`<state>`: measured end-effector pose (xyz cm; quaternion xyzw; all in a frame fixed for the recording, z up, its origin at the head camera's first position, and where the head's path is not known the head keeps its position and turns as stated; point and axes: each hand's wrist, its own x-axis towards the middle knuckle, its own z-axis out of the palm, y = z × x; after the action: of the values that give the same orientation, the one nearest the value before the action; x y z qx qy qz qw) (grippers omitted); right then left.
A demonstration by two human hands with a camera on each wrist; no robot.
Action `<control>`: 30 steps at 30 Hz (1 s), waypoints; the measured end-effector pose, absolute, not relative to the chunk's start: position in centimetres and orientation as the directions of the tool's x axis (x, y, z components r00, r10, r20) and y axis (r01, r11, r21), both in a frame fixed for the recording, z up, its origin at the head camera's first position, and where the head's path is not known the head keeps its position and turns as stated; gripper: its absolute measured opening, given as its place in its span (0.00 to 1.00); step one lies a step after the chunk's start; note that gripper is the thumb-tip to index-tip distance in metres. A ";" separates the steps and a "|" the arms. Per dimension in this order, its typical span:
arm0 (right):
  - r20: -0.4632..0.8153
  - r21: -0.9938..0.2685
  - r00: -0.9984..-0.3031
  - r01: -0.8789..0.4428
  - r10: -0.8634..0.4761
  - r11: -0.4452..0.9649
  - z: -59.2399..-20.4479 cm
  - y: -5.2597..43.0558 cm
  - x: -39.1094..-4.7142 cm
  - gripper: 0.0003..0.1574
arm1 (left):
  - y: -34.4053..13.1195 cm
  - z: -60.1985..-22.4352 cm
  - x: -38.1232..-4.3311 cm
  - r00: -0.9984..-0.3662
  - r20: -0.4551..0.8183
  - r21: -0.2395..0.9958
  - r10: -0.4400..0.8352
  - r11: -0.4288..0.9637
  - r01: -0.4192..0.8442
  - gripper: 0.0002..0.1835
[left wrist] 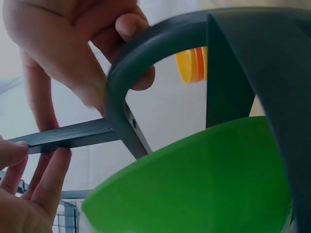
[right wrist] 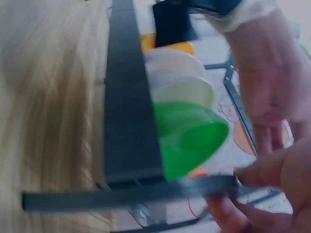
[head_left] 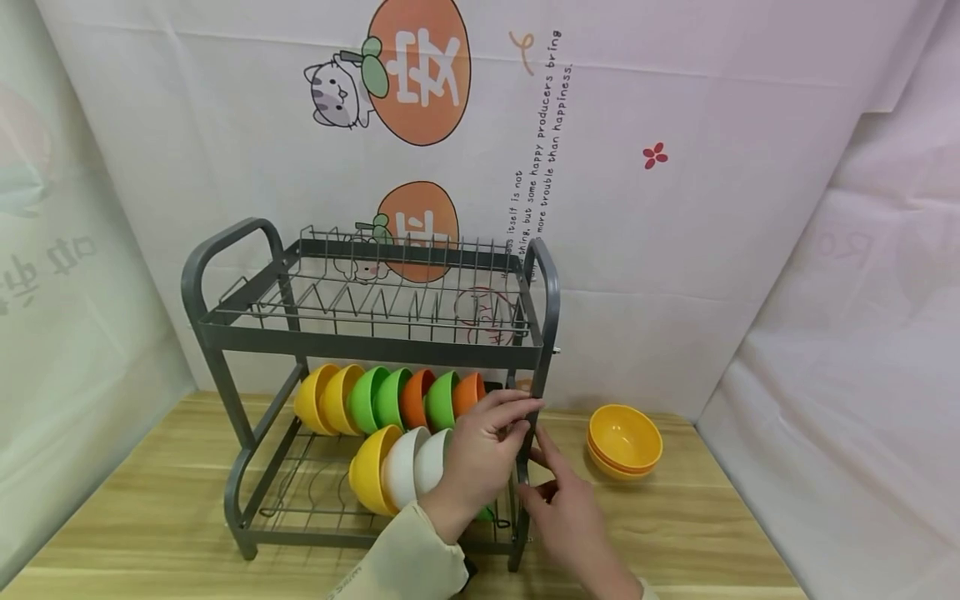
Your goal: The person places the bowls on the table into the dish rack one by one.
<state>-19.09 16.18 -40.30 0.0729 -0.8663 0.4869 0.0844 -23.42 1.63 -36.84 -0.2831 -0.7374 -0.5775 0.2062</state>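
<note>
A dark grey two-tier dish rack [head_left: 371,340] stands on the table. My left hand [head_left: 483,458] pinches its front right post; in the left wrist view the fingers [left wrist: 54,174] lie against that bar. Lower on the same side, my right hand [head_left: 573,517] holds the curved part of the frame, its thumb and fingers on either side. Behind my left hand, a green bowl [left wrist: 204,179] leans in the lower tier, mostly hidden in the head view. Beside it are two white bowls [head_left: 405,467] and a yellow bowl [head_left: 369,471].
Along the lower tier's back runs a row of yellow, green [head_left: 365,400] and orange bowls [head_left: 415,398]. A stack of yellow bowls [head_left: 626,437], with orange between, stands on the wooden table [head_left: 675,533] right of the rack. A printed cloth [head_left: 675,250] hangs behind.
</note>
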 end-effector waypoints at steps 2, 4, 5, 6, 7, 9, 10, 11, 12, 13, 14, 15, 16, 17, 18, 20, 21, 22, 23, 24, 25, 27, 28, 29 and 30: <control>0.203 -0.877 -0.978 -0.205 -0.052 0.434 -40.1 17.1 -19.3 0.45 | 1.7 -36.9 -23.5 -0.727 0.665 0.700 0.174 0.193 0.687 0.16; 0.207 -0.896 -0.978 -0.202 -0.031 0.396 -39.7 18.3 -19.7 0.40 | 1.7 -36.9 -23.5 -0.711 0.682 0.684 0.170 0.198 0.702 0.16; 0.222 -0.892 -0.975 -0.207 -0.009 0.403 -39.6 19.0 -19.9 0.37 | 1.7 -36.9 -23.6 -0.707 0.687 0.678 0.169 0.201 0.707 0.16; 0.243 -0.884 -0.970 -0.210 0.026 0.417 -39.4 19.8 -20.3 0.33 | 1.8 -36.9 -23.6 -0.705 0.688 0.677 0.169 0.198 0.709 0.16; 0.261 -0.876 -0.963 -0.208 0.066 0.436 -39.3 20.7 -20.7 0.31 | 1.8 -36.9 -23.5 -0.706 0.688 0.677 0.169 0.200 0.708 0.16; 0.261 -0.847 -0.954 -0.155 0.145 0.508 -39.1 22.8 -21.7 0.26 | 1.8 -36.9 -23.6 -0.710 0.684 0.681 0.169 0.204 0.704 0.15; 0.246 -0.829 -0.951 -0.108 0.185 0.548 -39.1 23.9 -22.2 0.25 | 1.8 -36.9 -23.6 -0.714 0.680 0.685 0.168 0.203 0.700 0.15; 0.233 -0.813 -0.948 -0.068 0.216 0.578 -39.2 25.0 -22.7 0.26 | 1.8 -36.9 -23.5 -0.719 0.675 0.690 0.167 0.201 0.695 0.15; 0.209 -0.803 -0.949 -0.030 0.235 0.595 -39.4 26.2 -23.3 0.27 | 1.8 -36.8 -23.5 -0.723 0.671 0.695 0.165 0.199 0.691 0.15; 0.186 -0.786 -0.951 0.005 0.245 0.618 -39.6 27.3 -23.8 0.29 | 1.8 -36.8 -23.5 -0.726 0.668 0.699 0.163 0.197 0.687 0.16; 0.160 -0.764 -0.956 0.039 0.247 0.644 -39.9 28.4 -24.3 0.31 | 1.8 -36.9 -23.6 -0.728 0.666 0.702 0.161 0.196 0.685 0.16; 0.139 -0.751 -0.960 0.059 0.244 0.658 -40.3 29.4 -24.8 0.33 | 1.8 -36.9 -23.6 -0.731 0.664 0.704 0.159 0.195 0.683 0.16; 0.134 -0.743 -0.963 0.059 0.234 0.666 -40.8 30.4 -25.4 0.34 | 1.8 -36.9 -23.6 -0.731 0.664 0.706 0.159 0.192 0.682 0.16; 0.126 -0.741 -0.968 0.055 0.219 0.670 -41.2 31.3 -25.9 0.35 | 1.8 -36.9 -23.6 -0.731 0.664 0.705 0.158 0.193 0.683 0.16; 0.114 -0.745 -0.972 0.054 0.206 0.665 -41.7 32.0 -26.3 0.35 | 1.9 -37.0 -23.6 -0.730 0.665 0.704 0.159 0.194 0.683 0.16; 0.078 -0.758 -0.979 0.064 0.188 0.649 -42.6 33.2 -27.0 0.35 | 1.9 -37.0 -23.7 -0.728 0.666 0.700 0.160 0.200 0.685 0.17; 0.061 -0.772 -0.981 0.069 0.183 0.632 -43.1 33.7 -27.2 0.34 | 2.0 -37.1 -23.7 -0.728 0.667 0.699 0.161 0.202 0.685 0.17; 0.040 -0.792 -0.984 0.077 0.176 0.606 -43.5 34.0 -27.4 0.34 | 2.0 -37.1 -23.8 -0.727 0.668 0.698 0.160 0.204 0.686 0.17; 0.020 -0.811 -0.985 0.083 0.169 0.578 -43.9 34.3 -27.6 0.34 | 2.0 -37.1 -23.7 -0.727 0.668 0.698 0.160 0.205 0.686 0.17; 0.003 -0.831 -0.986 0.090 0.165 0.549 -44.2 34.5 -27.7 0.33 | 2.0 -37.1 -23.7 -0.727 0.667 0.698 0.159 0.205 0.686 0.17; -0.009 -0.847 -0.987 0.092 0.159 0.524 -44.5 34.7 -27.9 0.33 | 2.0 -37.1 -23.7 -0.728 0.668 0.699 0.158 0.205 0.686 0.17; -0.019 -0.862 -0.989 0.091 0.148 0.498 -44.8 34.9 -28.1 0.33 | 2.0 -37.1 -23.7 -0.728 0.667 0.700 0.158 0.201 0.685 0.16; -0.019 -0.860 -0.989 0.089 0.144 0.502 -45.0 35.1 -28.2 0.33 | 2.0 -37.1 -23.7 -0.727 0.668 0.700 0.158 0.200 0.686 0.16; -0.011 -0.850 -0.990 0.083 0.140 0.521 -45.1 35.2 -28.2 0.33 | 2.0 -37.1 -23.7 -0.727 0.668 0.699 0.158 0.199 0.687 0.16; 0.004 -0.824 -0.990 0.075 0.138 0.562 -45.1 35.2 -28.3 0.33 | 2.0 -37.1 -23.7 -0.726 0.669 0.698 0.159 0.199 0.688 0.16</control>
<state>-28.28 35.25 -45.11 -0.0602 -0.8830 0.4643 0.0337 -23.69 2.04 -37.09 -0.2868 -0.7381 -0.5640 0.2344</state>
